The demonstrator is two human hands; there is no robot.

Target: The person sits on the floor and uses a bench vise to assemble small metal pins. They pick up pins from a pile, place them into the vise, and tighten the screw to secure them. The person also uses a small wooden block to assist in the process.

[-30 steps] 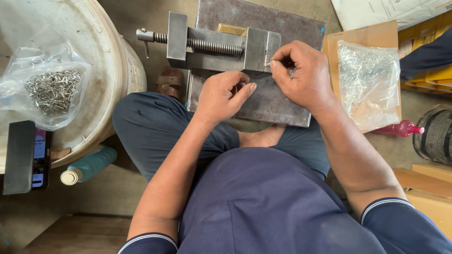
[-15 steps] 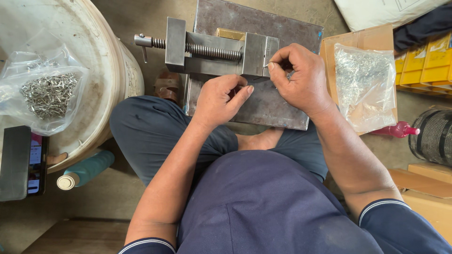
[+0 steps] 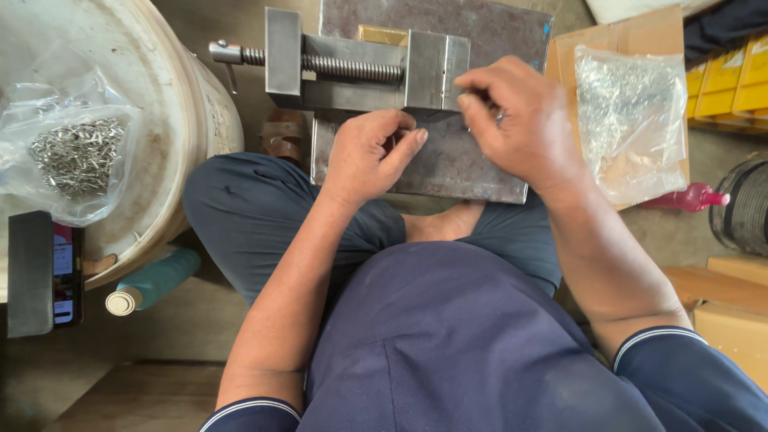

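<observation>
A steel bench vise (image 3: 352,68) with a long screw lies on a grey metal plate (image 3: 448,164) in front of my crossed legs. My right hand (image 3: 520,120) is at the vise's jaw, its fingertips pinched on a small thin metal part that I can barely make out. My left hand (image 3: 372,152) rests on the plate just below the vise, fingers curled in a loose fist; whether it holds anything is hidden.
A clear bag of small metal pieces (image 3: 76,152) lies on a white bucket (image 3: 172,120) at left, with a phone (image 3: 48,272) and a teal bottle (image 3: 156,280) beside it. Another clear bag of parts (image 3: 632,120) rests on a cardboard box (image 3: 632,36) at right. Yellow bins (image 3: 732,76) sit at the far right.
The view has shifted so the vise and plate sit higher in the frame. My right hand stays pinched at the vise jaw and my left hand keeps its place below it.
</observation>
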